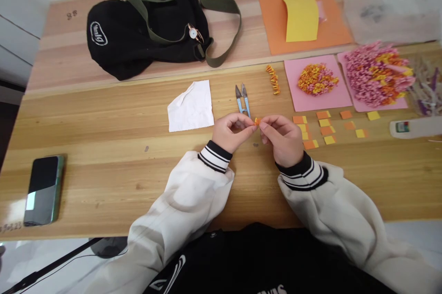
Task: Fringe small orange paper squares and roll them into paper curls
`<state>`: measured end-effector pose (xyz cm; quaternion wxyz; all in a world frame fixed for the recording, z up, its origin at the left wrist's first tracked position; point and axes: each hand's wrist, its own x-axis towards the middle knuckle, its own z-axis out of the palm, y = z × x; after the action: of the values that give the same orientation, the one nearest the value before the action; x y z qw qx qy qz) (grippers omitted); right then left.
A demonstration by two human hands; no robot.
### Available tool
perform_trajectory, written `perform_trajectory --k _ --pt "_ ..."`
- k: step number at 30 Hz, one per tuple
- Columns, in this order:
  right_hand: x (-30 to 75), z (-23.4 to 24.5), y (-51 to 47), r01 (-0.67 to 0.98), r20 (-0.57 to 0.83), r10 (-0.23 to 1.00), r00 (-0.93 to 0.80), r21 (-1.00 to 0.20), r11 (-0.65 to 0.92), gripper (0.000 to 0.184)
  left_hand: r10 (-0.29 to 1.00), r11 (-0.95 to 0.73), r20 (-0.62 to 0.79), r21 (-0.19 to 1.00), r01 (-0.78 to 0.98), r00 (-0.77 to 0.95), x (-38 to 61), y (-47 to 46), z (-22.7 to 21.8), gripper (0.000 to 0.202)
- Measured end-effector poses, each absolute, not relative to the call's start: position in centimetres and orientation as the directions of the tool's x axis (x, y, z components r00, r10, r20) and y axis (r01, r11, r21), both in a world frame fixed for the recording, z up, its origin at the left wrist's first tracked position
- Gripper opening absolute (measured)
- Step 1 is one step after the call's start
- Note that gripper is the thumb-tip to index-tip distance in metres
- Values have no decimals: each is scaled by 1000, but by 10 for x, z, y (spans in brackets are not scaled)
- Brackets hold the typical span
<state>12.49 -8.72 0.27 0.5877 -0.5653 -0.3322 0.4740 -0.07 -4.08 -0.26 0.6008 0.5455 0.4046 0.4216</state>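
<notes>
Over the wooden table, my left hand (233, 132) and my right hand (283, 139) meet with their fingertips pinched on one small orange-and-yellow paper piece (257, 121). Fingers cover most of that piece, so its exact shape is hidden. Just beyond my left fingertips lie blue-handled thread snips (243, 102), blades pointing away from me. A short line of small folded orange pieces (272, 80) sits farther back. Beside my right hand, several little orange and yellow paper strips (324, 123) are spread in loose columns.
Two pink sheets hold a small orange-pink pile (316, 79) and a larger heap (376, 75). A white torn paper (193, 107) lies left of the snips. Around the edges are a black bag (138, 31), a phone (43, 190), orange sheet (269, 22), yellow paper (300, 15) and white plastic (393, 3).
</notes>
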Motion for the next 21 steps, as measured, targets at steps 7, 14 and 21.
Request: perform_trajectory --k 7,14,21 --pt "124 5 -88 -127 -152 934 324 -985 -116 23 948 53 -28 996 -69 317 -1 -41 -3 25" --pt "124 8 -89 -112 -133 940 314 -988 -103 19 942 40 -17 997 -64 336 -2 -40 -4 25" --pt "124 7 -88 -138 -152 936 317 -984 -114 20 942 48 -25 997 -60 335 -2 -40 -5 30"
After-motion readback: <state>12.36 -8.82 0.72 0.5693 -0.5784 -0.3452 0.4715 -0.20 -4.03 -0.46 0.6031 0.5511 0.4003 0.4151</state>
